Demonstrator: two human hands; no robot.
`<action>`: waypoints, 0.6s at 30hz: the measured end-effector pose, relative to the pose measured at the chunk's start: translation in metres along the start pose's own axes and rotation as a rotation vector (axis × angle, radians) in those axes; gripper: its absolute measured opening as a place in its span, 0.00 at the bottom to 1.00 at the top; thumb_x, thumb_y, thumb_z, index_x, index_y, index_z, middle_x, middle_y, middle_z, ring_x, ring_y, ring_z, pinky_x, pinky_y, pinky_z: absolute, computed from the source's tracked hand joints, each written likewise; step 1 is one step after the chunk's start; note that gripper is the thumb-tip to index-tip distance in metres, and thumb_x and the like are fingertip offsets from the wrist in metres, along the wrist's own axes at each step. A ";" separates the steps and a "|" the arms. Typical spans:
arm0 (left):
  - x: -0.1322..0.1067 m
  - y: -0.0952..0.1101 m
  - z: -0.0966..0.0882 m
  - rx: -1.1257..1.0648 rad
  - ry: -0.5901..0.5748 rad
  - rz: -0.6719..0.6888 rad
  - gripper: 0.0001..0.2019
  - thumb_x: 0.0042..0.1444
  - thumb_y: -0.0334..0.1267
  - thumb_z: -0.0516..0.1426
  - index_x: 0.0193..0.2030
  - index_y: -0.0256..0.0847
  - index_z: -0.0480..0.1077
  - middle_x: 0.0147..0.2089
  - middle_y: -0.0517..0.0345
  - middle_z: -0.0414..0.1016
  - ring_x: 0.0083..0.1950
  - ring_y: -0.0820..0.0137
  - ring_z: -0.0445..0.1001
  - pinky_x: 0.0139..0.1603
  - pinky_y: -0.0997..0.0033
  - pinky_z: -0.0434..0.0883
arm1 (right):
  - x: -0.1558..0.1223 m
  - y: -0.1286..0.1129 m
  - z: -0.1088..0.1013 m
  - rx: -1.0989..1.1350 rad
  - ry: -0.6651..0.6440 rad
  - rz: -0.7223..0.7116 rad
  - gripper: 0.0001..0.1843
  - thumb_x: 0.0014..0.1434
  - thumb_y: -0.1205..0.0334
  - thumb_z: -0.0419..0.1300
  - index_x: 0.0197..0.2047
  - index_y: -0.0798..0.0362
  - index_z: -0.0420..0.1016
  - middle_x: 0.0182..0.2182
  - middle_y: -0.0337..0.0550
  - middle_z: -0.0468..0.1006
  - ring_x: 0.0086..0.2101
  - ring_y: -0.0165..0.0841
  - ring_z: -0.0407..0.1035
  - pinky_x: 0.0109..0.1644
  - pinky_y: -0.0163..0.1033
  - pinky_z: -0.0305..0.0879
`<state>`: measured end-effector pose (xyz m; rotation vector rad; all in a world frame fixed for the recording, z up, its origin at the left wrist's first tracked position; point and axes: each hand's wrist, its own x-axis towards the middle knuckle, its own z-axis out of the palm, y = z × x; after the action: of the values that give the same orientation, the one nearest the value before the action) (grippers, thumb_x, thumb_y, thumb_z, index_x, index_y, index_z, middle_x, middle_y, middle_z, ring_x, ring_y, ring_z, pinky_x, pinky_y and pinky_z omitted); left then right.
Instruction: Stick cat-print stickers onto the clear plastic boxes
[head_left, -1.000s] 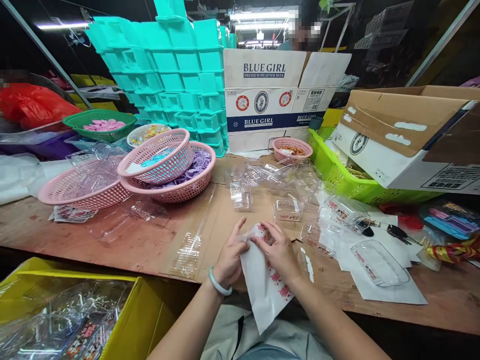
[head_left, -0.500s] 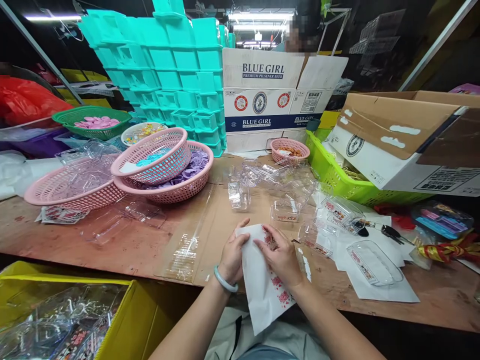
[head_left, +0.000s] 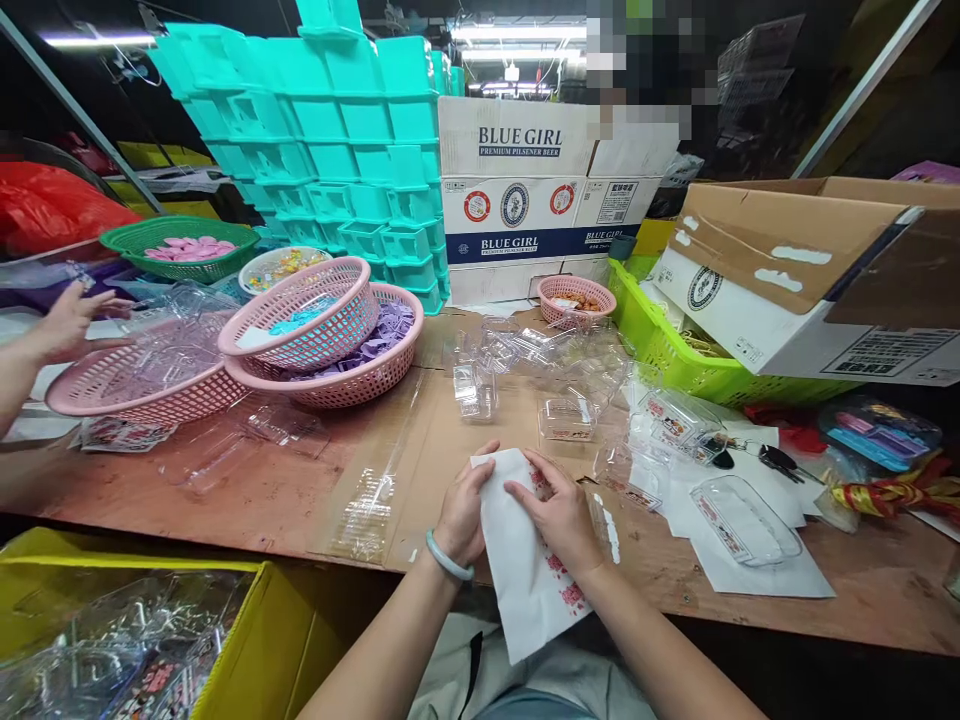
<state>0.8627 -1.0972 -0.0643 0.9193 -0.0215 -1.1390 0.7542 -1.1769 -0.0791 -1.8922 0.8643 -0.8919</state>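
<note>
Between both hands, over my lap at the table's front edge, is a white sheet with red printed stickers (head_left: pixel 510 570). My left hand (head_left: pixel 465 505), with a pale bangle on its wrist, pinches the sheet's upper left edge. On the other side my right hand (head_left: pixel 561 510) grips the upper right, its thumb on the white backing and its fingers partly hidden behind. Red printed figures run down the sheet's right margin. Just beyond the hands stands a clear plastic box (head_left: pixel 568 418) with a printed label.
Clear plastic shells (head_left: pixel 525 345) lie at mid-table. Pink baskets (head_left: pixel 322 385) of small pieces stand left, near a co-worker's hand (head_left: pixel 75 320). Turquoise bins (head_left: pixel 337 150) and a beer carton (head_left: pixel 517 210) rise behind. Right are a green basket (head_left: pixel 675 350), sunglasses (head_left: pixel 776 458) and labelled boxes; a yellow bin (head_left: pixel 255 620) sits lower left.
A co-worker's hand has come into view at the left, over the pink basket. My hands keep their hold on the sheet with hardly any movement.
</note>
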 end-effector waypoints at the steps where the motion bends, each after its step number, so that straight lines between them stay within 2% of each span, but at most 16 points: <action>1: 0.001 -0.001 0.000 -0.003 -0.012 -0.017 0.29 0.51 0.33 0.59 0.61 0.36 0.60 0.38 0.50 0.78 0.35 0.66 0.76 0.39 0.67 0.72 | -0.001 0.002 0.001 0.017 -0.013 0.034 0.23 0.50 0.51 0.65 0.49 0.51 0.77 0.48 0.48 0.78 0.49 0.43 0.71 0.55 0.48 0.65; 5: 0.003 -0.004 0.000 -0.021 -0.039 0.000 0.30 0.47 0.29 0.61 0.59 0.34 0.60 0.37 0.51 0.78 0.36 0.69 0.76 0.41 0.70 0.71 | 0.000 0.006 0.006 0.198 -0.033 0.214 0.21 0.52 0.50 0.64 0.46 0.53 0.79 0.41 0.48 0.81 0.38 0.41 0.75 0.42 0.44 0.71; 8: 0.003 -0.006 0.000 0.022 -0.049 0.063 0.31 0.46 0.30 0.61 0.59 0.34 0.60 0.35 0.54 0.77 0.33 0.71 0.74 0.37 0.73 0.71 | 0.001 0.005 0.006 0.368 -0.028 0.305 0.20 0.50 0.50 0.64 0.42 0.54 0.80 0.37 0.46 0.82 0.34 0.38 0.74 0.35 0.39 0.70; 11: 0.001 -0.007 -0.001 0.138 -0.070 0.113 0.32 0.46 0.33 0.61 0.60 0.36 0.59 0.33 0.57 0.76 0.29 0.72 0.72 0.32 0.74 0.69 | 0.002 0.001 0.005 0.492 0.034 0.362 0.16 0.50 0.52 0.66 0.36 0.55 0.82 0.31 0.44 0.82 0.29 0.35 0.72 0.32 0.37 0.68; 14: 0.001 -0.009 -0.004 0.229 -0.074 0.132 0.32 0.47 0.37 0.61 0.60 0.36 0.60 0.35 0.56 0.76 0.29 0.72 0.72 0.31 0.74 0.69 | 0.007 0.002 0.004 0.566 0.112 0.377 0.14 0.49 0.53 0.66 0.33 0.55 0.82 0.28 0.42 0.81 0.28 0.34 0.72 0.31 0.36 0.68; 18: 0.008 -0.005 -0.016 0.389 -0.033 0.158 0.30 0.50 0.39 0.58 0.61 0.38 0.59 0.37 0.54 0.76 0.30 0.70 0.72 0.31 0.72 0.69 | 0.027 0.015 -0.009 0.677 0.278 0.374 0.14 0.48 0.51 0.65 0.31 0.55 0.79 0.32 0.45 0.82 0.34 0.35 0.76 0.39 0.40 0.73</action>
<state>0.8699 -1.0942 -0.0816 1.2196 -0.3467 -1.0190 0.7570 -1.2091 -0.0818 -1.0032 0.8938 -1.0548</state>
